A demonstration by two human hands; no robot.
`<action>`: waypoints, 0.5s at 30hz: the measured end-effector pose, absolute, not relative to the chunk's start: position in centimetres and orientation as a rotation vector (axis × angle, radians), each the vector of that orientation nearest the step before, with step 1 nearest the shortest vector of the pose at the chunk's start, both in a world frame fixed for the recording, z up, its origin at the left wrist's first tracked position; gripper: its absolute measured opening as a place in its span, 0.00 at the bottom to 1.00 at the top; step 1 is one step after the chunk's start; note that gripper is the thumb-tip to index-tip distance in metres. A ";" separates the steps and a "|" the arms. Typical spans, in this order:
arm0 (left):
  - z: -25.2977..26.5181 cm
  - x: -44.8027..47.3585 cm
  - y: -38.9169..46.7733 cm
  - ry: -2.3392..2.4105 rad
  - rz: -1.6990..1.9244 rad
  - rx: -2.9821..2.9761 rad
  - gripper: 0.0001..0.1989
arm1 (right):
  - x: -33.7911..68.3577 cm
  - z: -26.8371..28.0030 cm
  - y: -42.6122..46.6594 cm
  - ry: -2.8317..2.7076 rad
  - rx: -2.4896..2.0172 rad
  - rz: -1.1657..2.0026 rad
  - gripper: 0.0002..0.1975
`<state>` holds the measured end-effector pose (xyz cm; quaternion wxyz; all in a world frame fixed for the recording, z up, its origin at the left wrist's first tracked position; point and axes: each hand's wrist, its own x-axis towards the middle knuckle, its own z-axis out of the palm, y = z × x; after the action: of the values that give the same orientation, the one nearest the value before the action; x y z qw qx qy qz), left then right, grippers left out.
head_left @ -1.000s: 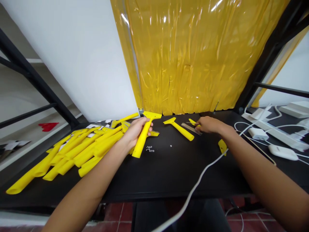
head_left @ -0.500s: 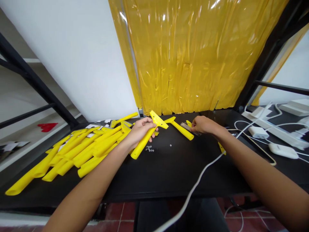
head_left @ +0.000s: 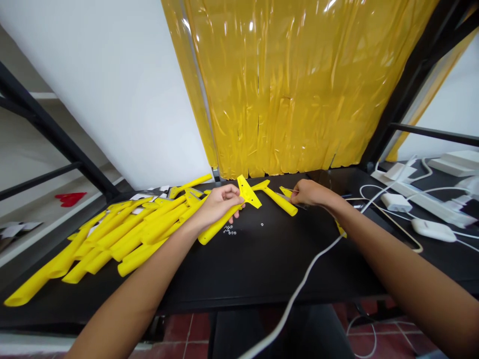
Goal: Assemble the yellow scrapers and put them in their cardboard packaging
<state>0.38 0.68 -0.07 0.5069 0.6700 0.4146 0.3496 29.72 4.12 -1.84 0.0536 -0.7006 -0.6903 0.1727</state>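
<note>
My left hand is wrapped around a yellow scraper handle, its wide T-shaped head with small holes tilted up above the table. My right hand is lowered at the table, fingers pinched on a thin metal piece whose kind I cannot make out. Beside those fingers, a yellow part is partly covered. Another yellow scraper handle lies between both hands. Several small nuts or rings lie below my left hand, and a single one sits farther right.
A heap of yellow scraper handles covers the table's left side. A white cable crosses the front. Chargers and a power strip stand on the right. Yellow plastic strips hang behind. Another yellow piece lies under my right forearm.
The head of the held scraper handle has turned slightly and dipped. My right hand stays low, its fingers now hiding most of the metal pieces seen beside it before. The view has shifted a little.
</note>
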 end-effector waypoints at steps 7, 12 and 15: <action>-0.2 0.3 0.9 1.001 0.824 1.641 0.11 | 30.8 -2.4 4.9 -2.000 -1.944 0.662 0.04; 0.2 0.4 0.3 0.980 0.775 1.600 0.11 | 30.8 -1.4 4.4 -1.805 -1.625 0.651 0.11; 0.3 0.5 0.1 0.974 0.740 1.602 0.12 | 29.3 -0.6 3.2 -1.723 -1.417 0.815 0.16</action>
<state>0.47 0.14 0.29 0.5338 0.6720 0.4087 0.3107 29.26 3.23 -0.65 0.3738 -0.5534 -0.6728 0.3184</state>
